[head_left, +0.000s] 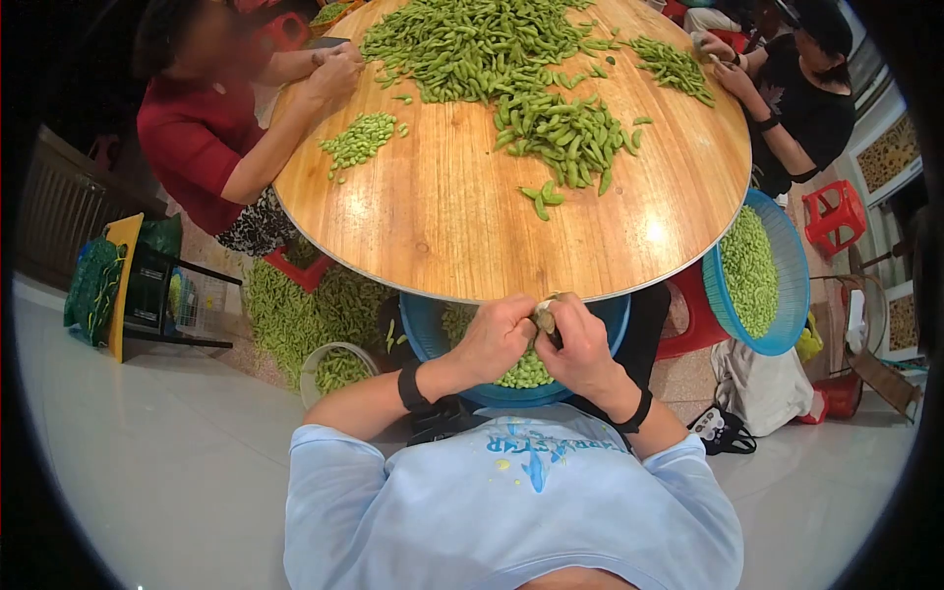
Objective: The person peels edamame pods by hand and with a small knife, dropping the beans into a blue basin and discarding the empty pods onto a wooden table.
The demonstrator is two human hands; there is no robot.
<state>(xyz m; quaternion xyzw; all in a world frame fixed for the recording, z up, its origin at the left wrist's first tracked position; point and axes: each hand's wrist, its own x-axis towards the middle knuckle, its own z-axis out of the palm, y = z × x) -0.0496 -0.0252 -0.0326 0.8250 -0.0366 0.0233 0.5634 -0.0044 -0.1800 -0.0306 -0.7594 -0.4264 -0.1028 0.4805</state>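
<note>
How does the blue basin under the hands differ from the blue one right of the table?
Place: the near basin sits below both hands; the right-hand basin has no hand over it.
View: the near basin is partly covered by the table edge and the hands, while the right-hand basin shows most of its contents.
Shared: both are blue and hold shelled green beans.

Bright | glare on tabletop (pixel 442 216), right | fisheye bulge, black rim | upper-left head (pixel 202 39) blurred

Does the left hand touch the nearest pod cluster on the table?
Apart. The head view shows bare tabletop between the left hand and the pod cluster.
</note>
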